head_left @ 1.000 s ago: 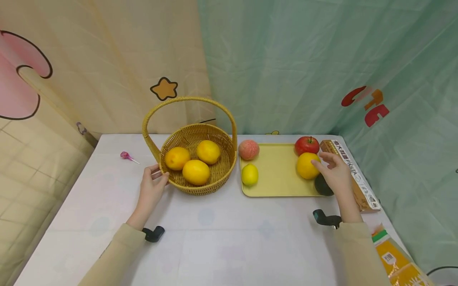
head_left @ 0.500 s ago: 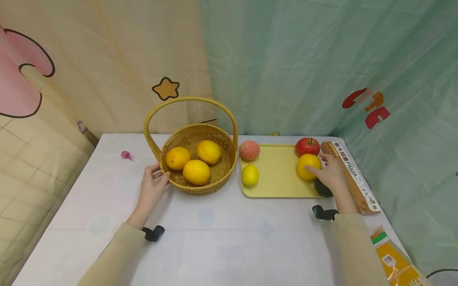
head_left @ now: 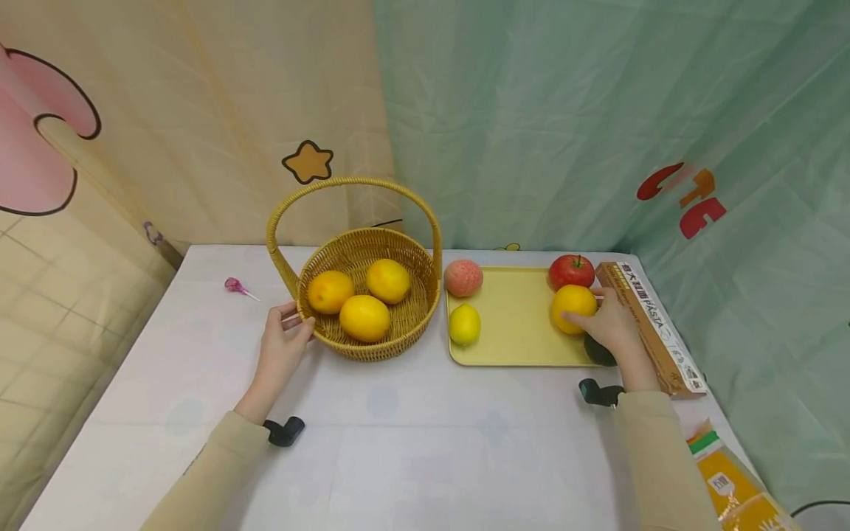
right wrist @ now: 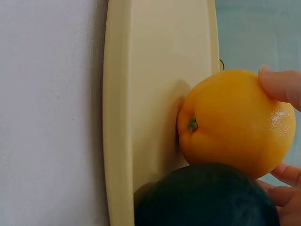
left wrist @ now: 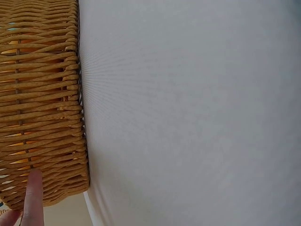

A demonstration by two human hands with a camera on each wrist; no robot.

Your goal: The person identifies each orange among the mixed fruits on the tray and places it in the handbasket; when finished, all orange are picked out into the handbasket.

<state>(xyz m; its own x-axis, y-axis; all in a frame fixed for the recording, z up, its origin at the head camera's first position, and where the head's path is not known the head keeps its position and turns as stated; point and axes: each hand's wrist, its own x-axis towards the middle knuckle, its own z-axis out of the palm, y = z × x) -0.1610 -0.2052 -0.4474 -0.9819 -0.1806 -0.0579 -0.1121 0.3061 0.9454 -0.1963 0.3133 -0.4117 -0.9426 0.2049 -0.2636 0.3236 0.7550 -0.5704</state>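
Note:
My left hand grips the left front rim of a wicker basket with an arched handle, thumb on top. In the left wrist view a finger lies along the outer weave. Three orange-yellow fruits sit inside. My right hand holds an orange at the right end of a pale yellow tray. Its thumb lies on one side and its fingers on the other in the right wrist view. A dark green rounded fruit sits against the orange, partly under the hand. Behind it is a red apple.
A pink peach and a lemon sit at the tray's left end. A pasta box lies right of the tray, with a yellow packet nearer. A pink lollipop lies left of the basket. Curtains stand behind the table.
My right hand has moved slightly left and closed in around the orange, its thumb now across the front. The left hand stays on the basket rim.

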